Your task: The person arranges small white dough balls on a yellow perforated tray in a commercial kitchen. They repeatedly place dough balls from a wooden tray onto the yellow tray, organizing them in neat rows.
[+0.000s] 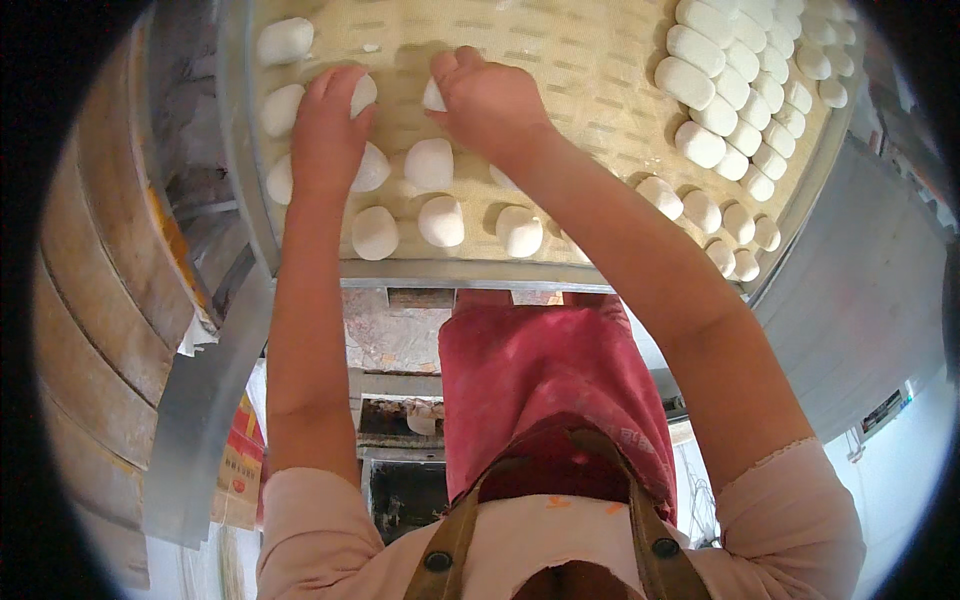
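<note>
White dough pieces lie on a mesh-lined tray (600,135) in front of me. My left hand (326,112) is on a dough piece (364,95) at the tray's left side, its fingers curled over the far side and the thumb near its right edge. My right hand (480,94) has its fingers around another dough piece (433,97), mostly hidden under the palm. Nearer to me stand more rounded pieces, such as one dough piece (429,164) between my arms and another (519,231) by the near edge.
Closely packed oval dough pieces (716,112) fill the tray's right side, with smaller ones beyond. The tray's metal rim (480,274) runs along the near side. Wooden boards (105,285) stand at the left, and a grey metal surface (855,285) lies at the right.
</note>
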Available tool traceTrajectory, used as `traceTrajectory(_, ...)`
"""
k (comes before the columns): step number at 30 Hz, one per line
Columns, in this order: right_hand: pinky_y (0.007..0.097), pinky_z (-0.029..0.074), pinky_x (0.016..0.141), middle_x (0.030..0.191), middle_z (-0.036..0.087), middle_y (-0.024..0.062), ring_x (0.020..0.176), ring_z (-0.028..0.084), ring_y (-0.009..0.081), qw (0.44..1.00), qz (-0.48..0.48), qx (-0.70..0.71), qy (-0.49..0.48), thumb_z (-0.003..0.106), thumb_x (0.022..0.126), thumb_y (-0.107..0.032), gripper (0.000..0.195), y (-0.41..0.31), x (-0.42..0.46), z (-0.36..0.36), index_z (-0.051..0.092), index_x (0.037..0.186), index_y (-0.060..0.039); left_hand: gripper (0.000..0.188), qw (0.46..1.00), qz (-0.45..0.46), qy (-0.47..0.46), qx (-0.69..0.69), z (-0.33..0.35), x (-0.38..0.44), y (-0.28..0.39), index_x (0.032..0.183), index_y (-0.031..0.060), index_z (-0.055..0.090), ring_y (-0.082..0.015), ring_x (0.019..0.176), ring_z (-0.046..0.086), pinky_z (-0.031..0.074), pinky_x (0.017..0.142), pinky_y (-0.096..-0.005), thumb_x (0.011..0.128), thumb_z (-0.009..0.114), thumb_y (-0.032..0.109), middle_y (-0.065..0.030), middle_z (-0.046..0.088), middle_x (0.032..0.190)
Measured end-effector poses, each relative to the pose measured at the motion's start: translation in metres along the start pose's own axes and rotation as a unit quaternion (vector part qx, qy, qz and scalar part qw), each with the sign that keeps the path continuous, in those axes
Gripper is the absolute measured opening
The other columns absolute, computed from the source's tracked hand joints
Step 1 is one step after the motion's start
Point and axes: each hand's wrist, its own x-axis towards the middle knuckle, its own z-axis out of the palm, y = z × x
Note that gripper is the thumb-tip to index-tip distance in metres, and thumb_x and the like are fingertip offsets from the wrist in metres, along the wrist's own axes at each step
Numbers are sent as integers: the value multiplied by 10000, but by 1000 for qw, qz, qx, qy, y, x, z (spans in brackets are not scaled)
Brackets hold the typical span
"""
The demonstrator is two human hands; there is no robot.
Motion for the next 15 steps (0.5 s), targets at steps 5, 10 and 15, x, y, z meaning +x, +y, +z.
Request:
traceTrajectory(5, 431, 548, 651, 977, 585, 158, 802, 656, 337, 997, -8, 24, 67, 686, 822, -258, 318, 5, -1, 30, 525, 1009, -57, 519, 997, 14, -78, 15, 1, 11, 2, 1283, 113, 548, -331, 1206, 518, 428, 1001, -405, 790, 697, 50, -138, 559, 1294)
traceTrajectory(10, 445, 545, 683, 974, 570, 163, 859, 649, 325, 999, 23, 8, 39, 681, 812, -234, 322, -3, 6, 35, 530, 1038, -62, 571, 991, 62, -48, 109, 19, 12, -20, 1330, 85, 509, -345, 1222, 497, 400, 1033, -419, 790, 690, 48, -154, 539, 1324)
traceTrajectory(15, 439, 528, 802, 1106, 576, 176, 1016, 610, 324, 992, 19, 57, 107, 706, 792, -246, 476, 25, -38, -19, 527, 1190, -55, 610, 994, 82, -57, 52, -2, 12, 13, 1372, 92, 479, -335, 1244, 475, 392, 1047, -412, 796, 670, 33, -170, 537, 1316)
